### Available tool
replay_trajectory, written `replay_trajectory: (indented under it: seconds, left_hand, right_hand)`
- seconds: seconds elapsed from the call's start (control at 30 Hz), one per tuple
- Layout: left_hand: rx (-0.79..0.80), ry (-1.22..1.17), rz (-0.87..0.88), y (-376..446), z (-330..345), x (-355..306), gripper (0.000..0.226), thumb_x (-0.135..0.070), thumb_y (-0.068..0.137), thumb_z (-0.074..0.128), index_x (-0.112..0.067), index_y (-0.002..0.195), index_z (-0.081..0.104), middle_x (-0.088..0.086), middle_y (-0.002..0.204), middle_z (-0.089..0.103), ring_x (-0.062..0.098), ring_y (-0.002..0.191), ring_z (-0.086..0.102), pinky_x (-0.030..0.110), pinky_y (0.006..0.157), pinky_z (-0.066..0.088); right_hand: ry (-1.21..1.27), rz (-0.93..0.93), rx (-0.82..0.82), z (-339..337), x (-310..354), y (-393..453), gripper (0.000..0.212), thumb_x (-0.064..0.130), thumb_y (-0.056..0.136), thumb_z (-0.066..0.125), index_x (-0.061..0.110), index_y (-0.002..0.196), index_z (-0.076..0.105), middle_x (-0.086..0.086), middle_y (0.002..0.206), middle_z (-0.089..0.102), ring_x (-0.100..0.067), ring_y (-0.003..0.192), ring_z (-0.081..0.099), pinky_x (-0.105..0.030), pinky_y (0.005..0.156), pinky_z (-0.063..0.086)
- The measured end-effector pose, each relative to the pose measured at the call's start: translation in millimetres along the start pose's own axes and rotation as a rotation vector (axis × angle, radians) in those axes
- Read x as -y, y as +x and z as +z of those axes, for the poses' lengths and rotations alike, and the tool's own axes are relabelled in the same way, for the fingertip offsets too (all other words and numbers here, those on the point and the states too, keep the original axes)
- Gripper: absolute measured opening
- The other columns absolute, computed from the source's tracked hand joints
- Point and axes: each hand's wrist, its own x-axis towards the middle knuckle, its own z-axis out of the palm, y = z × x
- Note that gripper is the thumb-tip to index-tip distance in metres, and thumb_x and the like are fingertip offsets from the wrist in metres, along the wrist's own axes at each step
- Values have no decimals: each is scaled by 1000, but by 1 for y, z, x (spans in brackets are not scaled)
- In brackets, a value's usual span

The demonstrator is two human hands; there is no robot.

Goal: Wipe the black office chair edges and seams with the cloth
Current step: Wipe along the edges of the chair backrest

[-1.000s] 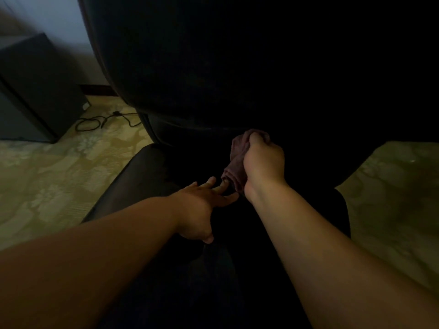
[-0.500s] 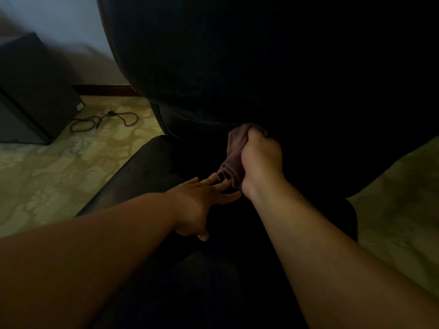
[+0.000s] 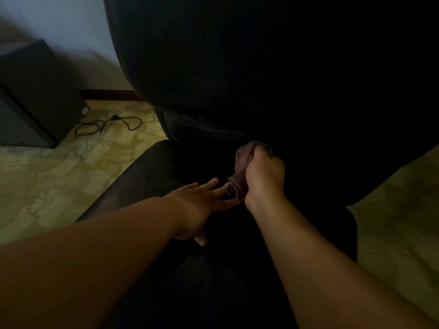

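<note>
At far left a dark cabinet (image 3: 35,91) stood against the wall, with a black cable (image 3: 107,125) looped on the patterned floor (image 3: 47,181) just beside it. The black office chair (image 3: 237,67) filled the centre, its backrest upright above the seat. The left hand (image 3: 199,205) lay on the seat with fingers straight and spread, the fingertips (image 3: 213,181) just beside the hanging end of the cloth (image 3: 240,172). The right hand (image 3: 264,176) was closed in a fist round the bunched reddish-brown cloth, held at the seam where backrest met seat. Whether the cloth touched the seam could not be told in the darkness.
</note>
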Motion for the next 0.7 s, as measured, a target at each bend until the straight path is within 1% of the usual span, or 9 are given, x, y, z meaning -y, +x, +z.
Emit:
replay_trajectory:
  seconds: [0.1,0.17,0.23,0.27,0.33,0.47,0.53,0.57,0.7]
  left_hand:
    - [-4,5,0,0,0,1,114,-40,85,75,-46,153,-15,-8,165,-23,19,149,-27,48,125,-4]
    - [-6,7,1,-1,1,1,113,-40,85,75,-45,153,-16,-8,165,-24,19,149,-27,48,125,-4]
    - [0,16,-2,-2,0,1,112,-41,86,73,-45,153,-17,-8,165,-24,19,150,-26,48,125,-5]
    - [2,27,-2,-2,0,0,110,-41,87,72,-44,153,-17,-7,165,-23,19,150,-25,47,125,-5]
    - [1,40,0,-3,0,-1,107,-43,89,70,-42,154,-15,-7,166,-21,19,151,-22,45,125,-6]
    - [-3,12,1,-3,1,0,106,-41,88,71,-42,156,-11,-8,167,-17,18,152,-19,44,125,-5]
    - [-14,3,0,-2,2,1,104,-42,87,72,-40,157,-6,-7,168,-12,19,153,-16,44,125,-5]
    - [-17,-1,0,-2,2,1,103,-42,87,71,-40,158,-4,-6,168,-10,19,154,-14,44,125,-5]
    - [-20,-18,-2,-3,3,1,105,-41,87,72,-39,157,-7,-9,167,-15,17,152,-18,41,124,-9]
  right_hand:
    - [-29,-7,76,2,6,-4,22,26,102,49,13,107,66,1,83,65,-11,74,65,-23,65,52]
    - [-32,10,102,4,10,-7,28,23,102,51,6,118,64,-6,98,69,-21,90,69,-32,73,55]
    - [8,88,92,8,11,-9,28,22,102,51,4,119,62,-11,113,69,-26,104,67,-37,87,53]
    - [6,94,97,12,10,-10,23,24,102,51,9,112,64,-10,112,68,-25,102,67,-37,90,54]
    - [-11,69,108,17,9,-16,17,29,101,51,18,99,64,-5,102,69,-19,87,67,-33,80,56]
    - [58,109,97,20,4,-14,29,24,103,48,5,121,62,-4,104,68,-22,96,68,-24,70,54]
    - [34,29,117,22,-1,-14,29,26,103,48,6,118,64,-2,96,69,-13,80,67,-14,52,50]
    - [19,-6,135,24,-4,-12,29,27,103,48,7,116,65,-1,93,69,-10,75,65,-14,49,48]
    - [40,16,125,29,-8,-5,22,26,103,47,9,106,61,0,85,62,-17,74,63,-22,56,47]
